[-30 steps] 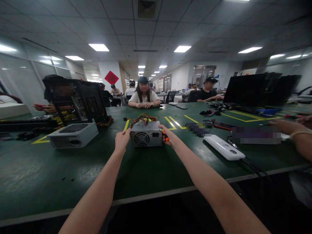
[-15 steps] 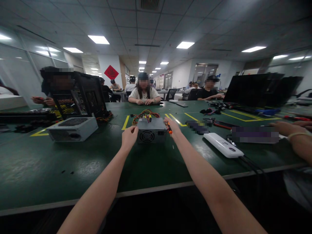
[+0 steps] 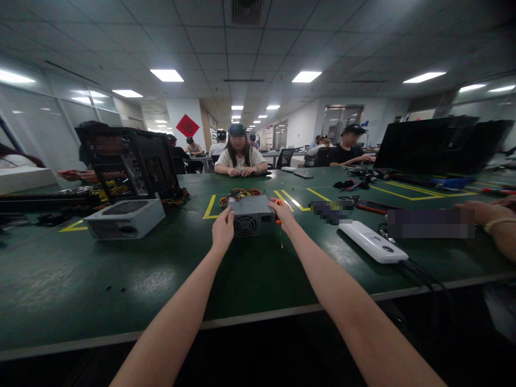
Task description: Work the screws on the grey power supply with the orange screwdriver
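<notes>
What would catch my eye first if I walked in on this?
Probably the silver metal box in the middle of the picture, between the left hand and the right hand, which holds an orange-handled tool. Next, perhaps, the bright red diamond on the white wall at the back, left of center. At the left, a black computer case stands behind a second metal box.

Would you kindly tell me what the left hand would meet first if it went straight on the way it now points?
Most likely the grey, box-shaped metal power supply: the left hand seems to touch its left side, though depth is hard to judge.
</notes>
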{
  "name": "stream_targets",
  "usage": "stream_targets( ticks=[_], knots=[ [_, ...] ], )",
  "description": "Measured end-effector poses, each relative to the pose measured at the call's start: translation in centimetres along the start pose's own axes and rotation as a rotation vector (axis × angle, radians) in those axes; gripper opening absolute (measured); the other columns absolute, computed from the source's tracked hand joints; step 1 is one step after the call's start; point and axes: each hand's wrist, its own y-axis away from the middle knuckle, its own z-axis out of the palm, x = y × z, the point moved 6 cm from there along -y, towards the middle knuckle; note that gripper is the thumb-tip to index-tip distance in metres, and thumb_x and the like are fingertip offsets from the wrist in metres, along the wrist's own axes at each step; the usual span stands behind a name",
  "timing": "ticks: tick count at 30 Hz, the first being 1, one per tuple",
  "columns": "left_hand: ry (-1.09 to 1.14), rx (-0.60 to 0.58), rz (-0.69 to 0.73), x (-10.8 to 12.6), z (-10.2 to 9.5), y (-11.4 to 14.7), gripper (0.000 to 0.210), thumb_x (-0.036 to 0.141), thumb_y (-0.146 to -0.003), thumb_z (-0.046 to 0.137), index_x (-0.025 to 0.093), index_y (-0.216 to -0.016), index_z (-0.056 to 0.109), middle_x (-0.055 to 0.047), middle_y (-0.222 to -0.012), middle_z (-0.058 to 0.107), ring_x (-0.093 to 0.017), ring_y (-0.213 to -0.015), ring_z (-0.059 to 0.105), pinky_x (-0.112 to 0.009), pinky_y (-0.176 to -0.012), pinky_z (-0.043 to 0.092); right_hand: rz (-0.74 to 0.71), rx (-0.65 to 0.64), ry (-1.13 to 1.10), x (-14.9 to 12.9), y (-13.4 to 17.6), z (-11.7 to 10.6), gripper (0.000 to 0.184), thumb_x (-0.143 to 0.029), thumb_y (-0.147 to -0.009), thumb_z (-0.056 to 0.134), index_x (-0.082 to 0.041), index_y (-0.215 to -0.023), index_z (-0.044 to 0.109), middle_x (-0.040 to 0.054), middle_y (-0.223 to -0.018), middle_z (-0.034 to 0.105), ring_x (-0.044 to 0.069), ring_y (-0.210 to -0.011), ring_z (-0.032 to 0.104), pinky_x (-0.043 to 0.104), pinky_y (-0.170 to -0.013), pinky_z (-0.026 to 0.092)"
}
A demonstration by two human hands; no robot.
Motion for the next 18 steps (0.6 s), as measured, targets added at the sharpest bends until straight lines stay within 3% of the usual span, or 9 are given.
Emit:
stream_targets(
  ticks=[4,7,12,18],
  knots=[
    [-0.020,0.011,0.017,0.1,-0.1,0.1,0.039,0.031,-0.090,0.039,0.015,-0.123,0.054,-0.010,-0.125,0.056,-0.022,-0.117,0.051,-0.035,-0.100,0.038,-0.014,0.043,0.024,0.5,0.3,-0.2,0.019,-0.032,-0.065,0.065,-0.019,-0.079,0.061,-0.0062,-0.063,0.058,0.008,-0.059,0.052,0.017,-0.054,0.040],
    [-0.007,-0.007,0.041,0.1,-0.2,0.2,0.038,0.031,-0.090,0.040,0.015,-0.121,0.055,-0.009,-0.124,0.057,-0.021,-0.118,0.050,-0.033,-0.102,0.037,0.055,0.044,0.039,1.0,0.8,-0.3,0.023,-0.040,-0.073,0.061,-0.017,-0.073,0.058,-0.0063,-0.055,0.052,0.007,-0.049,0.048,0.018,-0.046,0.037],
    [0.034,-0.014,0.057,0.0,-0.5,0.2,0.037,0.032,-0.089,0.042,0.016,-0.119,0.057,-0.008,-0.123,0.058,-0.020,-0.117,0.051,-0.033,-0.102,0.036,0.181,0.051,0.062,1.6,1.6,-0.7,0.026,-0.038,-0.087,0.050,-0.013,-0.086,0.056,-0.0037,-0.067,0.054,0.005,-0.049,0.047,0.018,-0.045,0.040],
    [0.062,-0.032,0.062,0.2,-0.7,-0.1,0.035,0.029,-0.088,0.043,0.016,-0.118,0.057,-0.010,-0.124,0.057,-0.022,-0.118,0.049,-0.036,-0.103,0.035,0.186,0.059,0.047,1.2,2.4,-1.0,0.023,-0.039,-0.083,0.053,-0.016,-0.078,0.055,-0.0066,-0.054,0.047,0.003,-0.038,0.039,0.016,-0.034,0.031]
  ],
)
